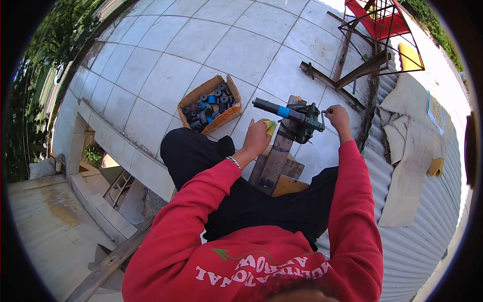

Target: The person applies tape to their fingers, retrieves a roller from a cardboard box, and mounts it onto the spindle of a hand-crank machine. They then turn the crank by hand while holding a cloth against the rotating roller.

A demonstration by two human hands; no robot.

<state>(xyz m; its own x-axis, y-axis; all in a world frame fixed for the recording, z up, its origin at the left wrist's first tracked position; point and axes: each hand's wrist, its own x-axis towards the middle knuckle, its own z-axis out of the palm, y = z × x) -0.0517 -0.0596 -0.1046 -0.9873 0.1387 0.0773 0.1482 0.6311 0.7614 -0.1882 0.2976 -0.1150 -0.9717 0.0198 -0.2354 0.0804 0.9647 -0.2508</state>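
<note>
- A cardboard box (211,103) lies on the pale tiled floor (166,75) at the left, open at the top and packed with short black and blue cylindrical rollers (209,106).
- The left hand (257,137) is curled over a small yellow piece (271,127), perhaps a cloth or sponge, pressing it near the wooden plank (274,156) that runs out between the person's knees.
- A green hand-cranked machine (304,120) is fastened to the far end of that plank; a dark shaft (274,108) with a blue band sticks out of it toward the box.
- The right hand (337,116) is closed on the machine's crank handle at its right side.
- Further right, a rusty metal frame (352,65) rests on the floor, with corrugated metal sheeting (422,211) and flattened cardboard pieces (407,166) beyond it.
- Both arms wear red sleeves; the legs are in black.
</note>
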